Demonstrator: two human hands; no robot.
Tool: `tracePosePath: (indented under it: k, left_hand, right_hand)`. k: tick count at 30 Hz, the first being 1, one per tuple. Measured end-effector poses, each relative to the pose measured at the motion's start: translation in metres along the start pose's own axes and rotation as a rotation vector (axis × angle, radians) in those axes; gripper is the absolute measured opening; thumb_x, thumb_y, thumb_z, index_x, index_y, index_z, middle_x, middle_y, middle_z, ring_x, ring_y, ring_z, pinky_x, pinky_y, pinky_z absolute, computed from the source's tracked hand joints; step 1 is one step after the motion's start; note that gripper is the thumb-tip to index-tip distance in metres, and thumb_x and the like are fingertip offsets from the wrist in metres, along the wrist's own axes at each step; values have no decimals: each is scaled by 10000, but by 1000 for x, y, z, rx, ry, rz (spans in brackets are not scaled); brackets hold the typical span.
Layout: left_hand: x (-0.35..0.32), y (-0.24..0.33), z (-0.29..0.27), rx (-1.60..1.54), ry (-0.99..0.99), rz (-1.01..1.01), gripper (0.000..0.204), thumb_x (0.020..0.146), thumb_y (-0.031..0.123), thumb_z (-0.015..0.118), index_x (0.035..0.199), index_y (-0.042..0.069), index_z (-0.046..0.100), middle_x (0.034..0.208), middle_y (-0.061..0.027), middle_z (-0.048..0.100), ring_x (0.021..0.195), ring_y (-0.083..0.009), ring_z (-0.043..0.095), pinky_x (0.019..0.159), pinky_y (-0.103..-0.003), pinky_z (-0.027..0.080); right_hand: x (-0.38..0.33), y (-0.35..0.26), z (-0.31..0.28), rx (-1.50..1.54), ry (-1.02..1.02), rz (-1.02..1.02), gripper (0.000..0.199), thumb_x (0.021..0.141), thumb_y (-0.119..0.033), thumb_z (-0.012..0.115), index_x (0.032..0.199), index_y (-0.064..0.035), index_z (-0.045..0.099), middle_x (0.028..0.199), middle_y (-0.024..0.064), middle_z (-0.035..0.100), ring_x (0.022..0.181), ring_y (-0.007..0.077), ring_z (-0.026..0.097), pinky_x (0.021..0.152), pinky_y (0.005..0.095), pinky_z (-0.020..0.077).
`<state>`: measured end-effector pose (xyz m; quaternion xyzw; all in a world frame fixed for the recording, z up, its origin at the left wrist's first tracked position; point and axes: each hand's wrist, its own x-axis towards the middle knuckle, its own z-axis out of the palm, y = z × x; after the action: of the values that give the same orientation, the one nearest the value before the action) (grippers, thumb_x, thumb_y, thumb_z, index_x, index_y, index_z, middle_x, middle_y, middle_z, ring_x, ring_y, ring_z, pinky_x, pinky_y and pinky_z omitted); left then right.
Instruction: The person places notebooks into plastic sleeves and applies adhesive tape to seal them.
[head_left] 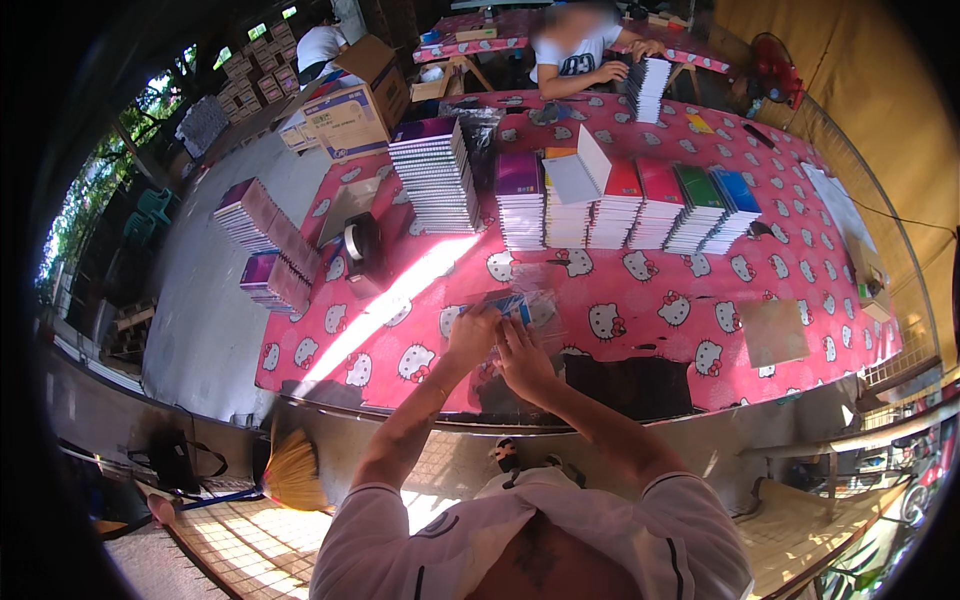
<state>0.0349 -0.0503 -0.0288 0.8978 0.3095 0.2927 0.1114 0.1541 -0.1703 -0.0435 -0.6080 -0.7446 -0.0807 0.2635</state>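
Near the front edge of the table, both hands work at a clear plastic packet (540,312) with a blue and white part showing through it. My left hand (474,338) is closed on the packet's near left side, its fingertips curled. Beside it lies my right hand (522,358), its fingers stretched out and resting on the plastic. Beyond the hands stands a row of spiral notebook stacks with purple (519,200), red (617,205), green (698,205) and blue (735,205) covers. One white notebook (580,175) lies open on top of the row.
A taller notebook stack (435,175) and a black tape dispenser (364,250) stand to the left, near purple notebooks (265,230). An open cardboard box (355,110) sits at the far left. Across the pink patterned table (640,300), another person (585,60) handles a notebook stack (648,90).
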Motion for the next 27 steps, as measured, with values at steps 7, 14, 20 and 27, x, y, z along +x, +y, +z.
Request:
tracePosePath:
  k: [7,14,20,27]
  left_hand:
    - [7,5,-9,-35,-91,-9,51,861,76,643,886,47,677,836,-146,637,801,-372,666,681,-464,559]
    - [-21,22,16,219,-81,-1,244,851,49,609,1082,21,683,1053,-169,663,948,-347,653,793,-434,562]
    - [-33,36,13,63,3,-140,350,839,100,634,1171,-5,667,1301,-218,598,1155,-362,595,905,-443,548]
    - [-70,-65,-38,29,131,-532,337,914,239,650,1151,3,689,1266,-254,628,1104,-430,632,960,-479,519]
  right_hand:
    - [5,7,9,-24,-25,-2,475,870,-167,624,1302,19,551,1344,228,512,1304,379,495,1038,495,428]
    - [28,34,-12,302,-44,159,518,800,-149,700,1275,-53,518,1446,113,448,1159,334,565,980,471,428]
    - [27,51,-3,-62,-125,-140,545,768,-214,751,1265,-43,608,1303,81,569,1147,243,568,981,397,403]
    - [22,37,0,-161,-76,-137,578,745,-290,785,1249,-53,630,1234,45,616,1141,215,566,972,388,405]
